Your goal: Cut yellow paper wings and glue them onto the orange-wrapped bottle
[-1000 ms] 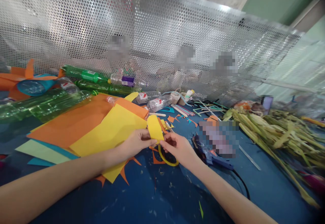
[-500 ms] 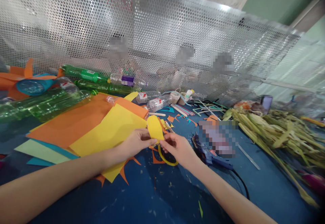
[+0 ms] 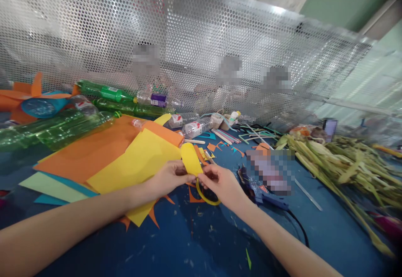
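Perforated metal sheet [image 3: 103, 25]: raised across the back, from 10 to 2 o'clock of the yellow piece [image 3: 190, 157], by which all hours are set. Blue desk [image 3: 169, 247]: spread beneath everything, bared chiefly at 6 o'clock. Heap of plant husks [image 3: 345, 161]: piled at 3 o'clock. Orange sheet [image 3: 91, 155]: laid flat at 9 o'clock, partly covered by the yellow sheet [image 3: 141, 155], itself crossed by the left forearm. Green bottles [image 3: 105, 91]: laid on their sides, 9 to 10 o'clock. Clear bottle [image 3: 197, 129], label red and white: laid at 12 o'clock. Blue corded tool [image 3: 266, 197]: set down at 4 o'clock, near the right wrist. Left hand [image 3: 171, 175]: placed at 8 o'clock, fingers pinched closed on the yellow piece's lower end. Right hand [image 3: 221, 180]: placed at 4 o'clock, fingers likewise pinched closed on that end. Yellow ring [image 3: 211, 203]: seen at 5 o'clock, partly hidden by the right hand; whether it is held cannot be told. Yellow piece: held between both hands above the desk, its rounded end tilted toward 11 o'clock. Straws [image 3: 223, 136]: bunched at 2 o'clock. Green sliver [image 3: 248, 259]: dropped at 5 o'clock.
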